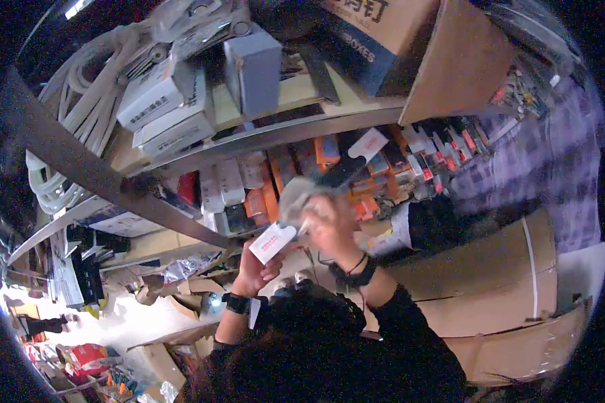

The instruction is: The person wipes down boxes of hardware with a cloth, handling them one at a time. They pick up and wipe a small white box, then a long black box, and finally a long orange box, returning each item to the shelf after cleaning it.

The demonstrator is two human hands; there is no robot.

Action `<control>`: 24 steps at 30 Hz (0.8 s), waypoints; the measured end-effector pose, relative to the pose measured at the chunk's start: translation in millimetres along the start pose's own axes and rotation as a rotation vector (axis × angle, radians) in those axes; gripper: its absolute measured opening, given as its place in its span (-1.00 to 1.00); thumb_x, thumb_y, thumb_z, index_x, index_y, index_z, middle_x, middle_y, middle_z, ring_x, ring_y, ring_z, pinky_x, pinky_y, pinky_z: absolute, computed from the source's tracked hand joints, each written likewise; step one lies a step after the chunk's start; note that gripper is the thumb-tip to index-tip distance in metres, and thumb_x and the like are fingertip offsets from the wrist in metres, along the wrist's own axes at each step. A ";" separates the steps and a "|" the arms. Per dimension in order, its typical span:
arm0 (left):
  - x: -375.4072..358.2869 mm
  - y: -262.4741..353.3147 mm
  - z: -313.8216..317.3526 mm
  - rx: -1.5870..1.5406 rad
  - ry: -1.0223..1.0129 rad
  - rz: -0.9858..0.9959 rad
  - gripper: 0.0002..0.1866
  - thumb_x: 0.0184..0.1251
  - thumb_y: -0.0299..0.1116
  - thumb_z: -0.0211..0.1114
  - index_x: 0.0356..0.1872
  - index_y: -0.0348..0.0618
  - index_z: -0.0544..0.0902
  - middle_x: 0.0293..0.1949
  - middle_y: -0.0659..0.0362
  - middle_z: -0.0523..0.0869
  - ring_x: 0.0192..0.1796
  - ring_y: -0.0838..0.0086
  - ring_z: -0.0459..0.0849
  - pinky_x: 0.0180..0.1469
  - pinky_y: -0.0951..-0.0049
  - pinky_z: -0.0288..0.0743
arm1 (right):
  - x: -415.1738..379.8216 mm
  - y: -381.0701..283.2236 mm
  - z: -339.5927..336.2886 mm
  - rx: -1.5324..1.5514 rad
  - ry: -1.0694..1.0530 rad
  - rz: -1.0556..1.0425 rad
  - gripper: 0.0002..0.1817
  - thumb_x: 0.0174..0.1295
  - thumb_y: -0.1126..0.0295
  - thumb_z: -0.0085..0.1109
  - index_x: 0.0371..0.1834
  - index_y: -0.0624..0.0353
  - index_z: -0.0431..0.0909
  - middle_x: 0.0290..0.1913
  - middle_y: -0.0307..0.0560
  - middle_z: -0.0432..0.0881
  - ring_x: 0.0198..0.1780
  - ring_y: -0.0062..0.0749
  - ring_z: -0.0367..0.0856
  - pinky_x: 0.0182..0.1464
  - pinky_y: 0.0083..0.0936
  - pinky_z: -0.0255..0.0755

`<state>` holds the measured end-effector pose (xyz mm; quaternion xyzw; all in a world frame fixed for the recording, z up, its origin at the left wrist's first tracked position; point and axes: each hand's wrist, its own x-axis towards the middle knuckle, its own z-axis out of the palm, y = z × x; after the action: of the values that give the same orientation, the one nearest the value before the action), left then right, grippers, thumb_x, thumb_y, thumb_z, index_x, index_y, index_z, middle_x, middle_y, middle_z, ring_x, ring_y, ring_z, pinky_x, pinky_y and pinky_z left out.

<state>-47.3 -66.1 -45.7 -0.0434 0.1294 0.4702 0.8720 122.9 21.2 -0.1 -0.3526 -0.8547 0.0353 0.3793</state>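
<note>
My left hand (257, 270) is wrapped round a small white box (271, 244) with red print, its upper end towards my right hand. Just right of and above that box, my right hand (328, 225) is smeared by motion, with its fingers drawn together. A blurred greyish thing (297, 196) shows at its fingertips; its kind cannot be made out. Beyond the hands, orange and white small boxes (259, 205) line the lower shelf. Another white box with red print (368, 144) lies above them, near a dark gap.
An upper shelf (269, 129) bears white cartons (165, 101), a grey box (254, 74) and coiled pale hose (91, 80). A large open carton (444, 74) juts out at the top right. Flattened cardboard (477, 275) stands at right; a slanted metal post (81, 154) crosses the left.
</note>
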 end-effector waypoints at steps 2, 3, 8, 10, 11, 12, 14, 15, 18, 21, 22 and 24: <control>-2.9 -1.8 -0.3 0.017 -0.062 0.039 -0.42 0.09 0.05 -0.28 -0.07 -0.23 0.37 -0.67 0.16 0.34 -0.77 0.56 0.17 -0.81 0.62 0.02 | 20.8 42.6 -17.0 -0.117 0.070 0.088 -0.80 -0.32 0.46 0.14 -0.51 -0.02 0.55 -0.25 -0.20 0.43 -0.19 -0.18 0.37 -0.17 -0.21 0.22; -2.6 -2.1 0.1 0.019 -0.042 0.047 -0.42 0.09 0.05 -0.28 -0.07 -0.23 0.37 -0.65 0.14 0.36 -0.72 0.53 0.23 -0.77 0.60 0.07 | 28.6 58.9 -24.8 -0.116 0.106 0.148 -0.79 -0.32 0.47 0.13 -0.50 0.00 0.55 -0.26 -0.17 0.43 -0.19 -0.16 0.36 -0.15 -0.21 0.22; 0.7 -6.3 6.4 0.149 0.214 0.140 -0.40 0.10 0.10 -0.29 -0.07 -0.21 0.38 -0.51 0.10 0.47 -0.53 0.42 0.40 -0.62 0.54 0.24 | 65.6 111.8 -49.8 -0.244 0.178 0.251 -0.79 -0.29 0.50 0.10 -0.47 0.06 0.55 -0.27 -0.11 0.42 -0.18 -0.11 0.34 -0.09 -0.29 0.23; -3.0 -12.9 3.1 0.289 0.256 0.353 -0.43 0.13 0.08 -0.22 -0.01 -0.17 0.30 -0.33 0.07 0.50 -0.45 0.38 0.47 -0.54 0.51 0.30 | 68.7 116.6 -50.3 -0.214 0.173 0.385 -0.78 -0.29 0.51 0.10 -0.47 0.07 0.55 -0.26 -0.10 0.42 -0.17 -0.11 0.34 -0.07 -0.31 0.23; -3.7 -18.9 2.6 0.295 0.257 0.352 -0.43 0.13 0.08 -0.22 -0.01 -0.17 0.30 -0.33 0.07 0.50 -0.45 0.38 0.47 -0.54 0.51 0.30 | 67.9 119.1 -47.6 -0.265 0.176 0.372 -0.77 -0.29 0.51 0.11 -0.46 0.06 0.56 -0.26 -0.11 0.42 -0.17 -0.12 0.33 -0.08 -0.31 0.23; -2.6 -26.8 2.6 0.403 0.210 0.537 -0.49 0.13 -0.05 -0.09 0.03 -0.15 0.23 -0.26 0.08 0.48 -0.41 0.40 0.48 -0.52 0.50 0.33 | 67.7 121.0 -45.2 -0.318 0.179 0.357 -0.76 -0.30 0.51 0.12 -0.45 0.05 0.56 -0.25 -0.12 0.42 -0.16 -0.12 0.33 -0.08 -0.31 0.23; -2.6 -32.8 5.3 0.510 0.157 0.721 -0.49 0.12 -0.17 0.04 0.07 -0.13 0.16 -0.19 0.08 0.46 -0.38 0.42 0.50 -0.50 0.50 0.36 | 64.3 121.6 -40.7 -0.354 0.220 0.339 -0.76 -0.32 0.52 0.13 -0.46 0.05 0.56 -0.25 -0.13 0.43 -0.16 -0.13 0.33 -0.09 -0.31 0.24; -4.9 -34.7 10.1 0.784 0.234 0.800 -0.45 0.05 -0.35 0.12 0.08 -0.12 0.11 -0.16 0.09 0.44 -0.35 0.44 0.50 -0.47 0.51 0.40 | 62.8 119.1 -40.1 -0.390 0.256 0.318 -0.75 -0.33 0.52 0.14 -0.46 0.04 0.56 -0.25 -0.13 0.43 -0.16 -0.13 0.33 -0.10 -0.31 0.25; -9.2 -31.8 9.9 1.052 0.364 0.840 -0.33 -0.15 -0.72 0.20 0.06 -0.18 0.12 -0.20 0.09 0.46 -0.38 0.49 0.51 -0.45 0.56 0.46 | 56.5 106.3 -40.6 -0.371 0.329 0.304 -0.76 -0.35 0.53 0.16 -0.49 0.05 0.54 -0.25 -0.15 0.43 -0.16 -0.14 0.34 -0.15 -0.30 0.26; -8.6 -27.3 5.9 1.178 0.453 0.831 -0.46 -0.11 -0.69 0.19 -0.02 -0.35 0.21 -0.33 0.04 0.52 -0.53 0.50 0.52 -0.65 0.59 0.41 | 42.0 90.5 -31.1 -0.243 0.315 0.299 -0.78 -0.34 0.53 0.14 -0.50 0.06 0.53 -0.24 -0.13 0.44 -0.16 -0.14 0.34 -0.16 -0.30 0.26; -8.7 -27.2 5.8 1.177 0.447 0.833 -0.46 -0.11 -0.69 0.19 -0.02 -0.35 0.21 -0.33 0.04 0.52 -0.53 0.50 0.52 -0.65 0.59 0.41 | 35.7 79.0 -28.4 -0.194 0.339 0.218 -0.77 -0.32 0.54 0.13 -0.48 0.05 0.52 -0.24 -0.13 0.44 -0.15 -0.15 0.34 -0.16 -0.30 0.26; -8.8 -27.0 9.4 1.070 0.472 0.814 -0.47 -0.11 -0.71 0.19 -0.03 -0.37 0.23 -0.34 0.04 0.53 -0.55 0.50 0.53 -0.69 0.60 0.39 | 20.1 48.1 -22.4 -0.091 0.310 0.169 -0.76 -0.31 0.55 0.08 -0.46 0.06 0.53 -0.23 -0.09 0.44 -0.16 -0.14 0.37 -0.15 -0.31 0.26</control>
<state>-27.7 -86.4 -35.5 0.3416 0.5338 0.6084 0.4777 156.4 65.2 12.5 -0.4410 -0.7542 -0.0265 0.4857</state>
